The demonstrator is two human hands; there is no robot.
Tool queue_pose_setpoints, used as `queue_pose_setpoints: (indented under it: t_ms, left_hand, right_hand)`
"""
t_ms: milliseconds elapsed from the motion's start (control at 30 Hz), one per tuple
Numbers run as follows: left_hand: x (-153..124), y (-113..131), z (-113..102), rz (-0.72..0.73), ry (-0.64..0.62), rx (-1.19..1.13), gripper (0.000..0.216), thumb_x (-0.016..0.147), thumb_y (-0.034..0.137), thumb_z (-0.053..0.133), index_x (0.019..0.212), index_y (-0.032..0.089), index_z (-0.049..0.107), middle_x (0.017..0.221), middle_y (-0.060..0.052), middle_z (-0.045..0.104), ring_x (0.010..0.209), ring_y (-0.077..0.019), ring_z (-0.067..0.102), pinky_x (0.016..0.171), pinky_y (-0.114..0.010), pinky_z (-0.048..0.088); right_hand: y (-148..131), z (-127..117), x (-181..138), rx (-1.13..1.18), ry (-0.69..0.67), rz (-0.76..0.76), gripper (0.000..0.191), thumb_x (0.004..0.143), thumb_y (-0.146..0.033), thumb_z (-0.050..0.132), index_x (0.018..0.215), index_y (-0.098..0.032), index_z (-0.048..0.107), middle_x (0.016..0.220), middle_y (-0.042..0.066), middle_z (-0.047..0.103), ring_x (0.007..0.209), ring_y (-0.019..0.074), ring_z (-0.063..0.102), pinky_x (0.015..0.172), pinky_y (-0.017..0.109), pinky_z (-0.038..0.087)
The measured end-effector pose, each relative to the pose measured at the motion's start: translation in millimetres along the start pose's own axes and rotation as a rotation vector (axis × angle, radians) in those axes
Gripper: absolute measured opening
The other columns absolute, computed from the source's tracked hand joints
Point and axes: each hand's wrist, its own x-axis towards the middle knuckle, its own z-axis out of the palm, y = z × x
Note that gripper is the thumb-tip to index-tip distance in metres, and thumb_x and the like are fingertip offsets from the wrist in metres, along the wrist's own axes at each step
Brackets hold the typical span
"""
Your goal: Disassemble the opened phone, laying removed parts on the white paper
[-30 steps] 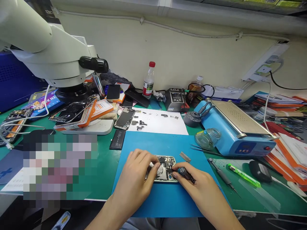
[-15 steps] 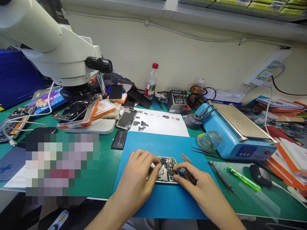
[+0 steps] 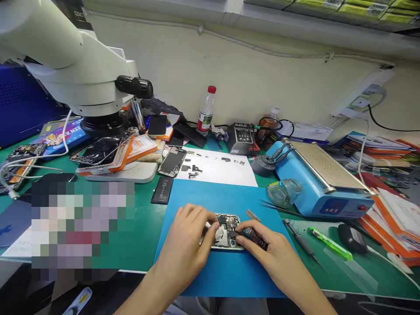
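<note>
Fingertips of our right hand pinch a small dark screwdriver, closed tight around its handle. The tool's long axis slants from our right palm leftward and slightly away from us, and its tip lies on the right end of the opened phone, among the dark boards there. The phone therefore sits just to the left of the right-hand grip, touching the tool. Our left hand lies over the phone's left end with its fingers curled down onto the frame, clamping it against the blue mat. That hand hides part of the body, so we judge only loosely that the phone's long axis runs left to right across us. Both hands are at the phone, the left one flat on it and the right one reaching it through the tool.

A small metal strip lies just beyond the phone, with tweezers and a glass jar farther right. A spare screwdriver rests near our right wrist.
</note>
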Motion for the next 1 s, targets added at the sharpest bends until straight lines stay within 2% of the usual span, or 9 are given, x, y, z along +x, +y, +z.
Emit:
queue_pose_setpoints:
  t_ms: [233,333,433,567,733,800,900,1000]
  left_hand:
    - [0.3,-1.0,0.5,0.009,0.011,0.017,0.013,0.113,0.017,0.057,0.104,0.024,0.062,0.107,-0.001,0.076,0.100,-0.0243,0.063,0.088,-0.042,0.046]
    - [0.3,-0.8,-0.2,0.005,0.011,0.007,0.013,0.113,0.017,0.057,0.104,0.024,0.062,0.106,-0.001,0.076,0.099,-0.0242,0.063,0.087,-0.042,0.046]
    - [0.3,0.0,-1.2,-0.003,0.025,0.007,0.014,0.114,0.018,0.056,0.103,0.025,0.062,0.104,-0.001,0.075,0.098,-0.0244,0.063,0.085,-0.041,0.045]
    - [0.4,-0.1,-1.6,-0.017,0.064,0.014,0.014,0.113,0.019,0.056,0.104,0.025,0.063,0.102,0.000,0.074,0.098,-0.0249,0.063,0.084,-0.040,0.044]
    - [-0.4,-1.9,-0.9,-0.015,0.072,-0.001,0.013,0.113,0.019,0.057,0.104,0.025,0.064,0.102,0.000,0.075,0.098,-0.0250,0.064,0.084,-0.040,0.044]
    - [-0.6,-2.6,-0.4,-0.012,0.080,0.003,0.013,0.113,0.018,0.058,0.104,0.025,0.064,0.102,0.000,0.075,0.098,-0.0252,0.064,0.084,-0.040,0.044]
    - [-0.1,-3.4,0.5,0.001,0.099,0.007,0.011,0.112,0.018,0.061,0.104,0.025,0.065,0.103,0.000,0.077,0.097,-0.0253,0.064,0.084,-0.040,0.044]
    - [0.7,-4.5,1.5,0.011,0.125,0.009,0.010,0.110,0.017,0.064,0.104,0.026,0.066,0.103,0.001,0.078,0.096,-0.0248,0.066,0.084,-0.040,0.044]
  right_hand:
    - [0.2,-2.4,0.2,0.046,0.000,-0.037,0.022,0.098,-0.051,0.072,0.097,-0.030,0.081,0.068,-0.001,0.071,0.060,0.0216,0.067,0.054,0.027,0.050]
    - [4.5,-6.8,0.4,0.102,0.002,-0.003,0.028,0.096,-0.057,0.074,0.099,-0.029,0.081,0.069,-0.002,0.069,0.060,0.0197,0.064,0.057,0.028,0.052]
    - [4.7,-14.0,0.3,0.135,0.048,0.014,0.038,0.094,-0.065,0.076,0.099,-0.028,0.081,0.074,0.000,0.070,0.069,0.0205,0.067,0.064,0.030,0.056]
    - [-6.9,-22.3,3.7,0.111,0.061,-0.008,0.043,0.100,-0.068,0.069,0.099,-0.027,0.080,0.075,-0.001,0.067,0.067,0.0180,0.059,0.060,0.029,0.049]
    - [-19.2,-22.7,18.8,0.118,0.071,-0.022,0.040,0.102,-0.062,0.068,0.091,-0.025,0.078,0.078,0.000,0.067,0.069,0.0166,0.056,0.062,0.029,0.044]
    - [-21.0,-21.8,25.5,0.145,0.068,-0.015,0.042,0.101,-0.063,0.068,0.090,-0.024,0.078,0.075,-0.001,0.064,0.065,0.0154,0.051,0.059,0.028,0.041]
    - [-24.7,-21.2,37.1,0.153,0.027,0.008,0.045,0.100,-0.065,0.066,0.091,-0.022,0.076,0.068,-0.002,0.056,0.060,0.0138,0.044,0.053,0.028,0.035]
    - [-29.0,-23.1,57.3,0.112,-0.023,0.018,0.046,0.100,-0.065,0.064,0.094,-0.020,0.076,0.065,-0.003,0.055,0.056,0.0130,0.043,0.052,0.028,0.034]
